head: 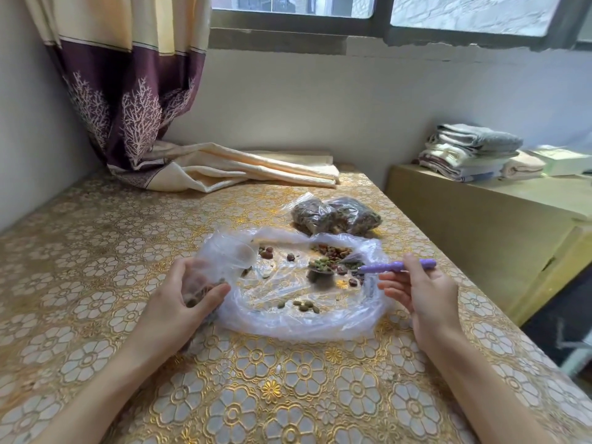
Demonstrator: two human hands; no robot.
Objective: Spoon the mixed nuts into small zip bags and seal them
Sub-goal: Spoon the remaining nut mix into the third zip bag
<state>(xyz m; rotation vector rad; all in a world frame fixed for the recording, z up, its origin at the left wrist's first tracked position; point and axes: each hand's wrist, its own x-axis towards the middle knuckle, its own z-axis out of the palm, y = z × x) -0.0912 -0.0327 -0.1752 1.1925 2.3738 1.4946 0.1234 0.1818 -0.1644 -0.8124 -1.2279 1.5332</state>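
Presently left hand [179, 299] grips a crinkled zip bag [221, 267]; right hand [423, 290] pinches a purple spoon [384, 268] (loaded). Filled bags [336, 216] lie beyond the plastic sheet [288, 325].

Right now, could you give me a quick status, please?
Left hand holds small zip bag, unsealed. Right hand holds loaded purple spoon. Nothing in the way.

Lower part of small zip bag [221, 267] hidden behind left hand [179, 302]; nuts inside blurred through plastic, kinds unclear. Spoon [378, 268] bowl half buried under nuts, blurred, material unclear; handle middle covered by right hand [423, 290]. Filled bags [336, 216] behind: count uncertain, seals unreadable. Both forearms cut off by bottom edge. Towel stack [471, 152] and white box [563, 160] near right edge, box cropped.
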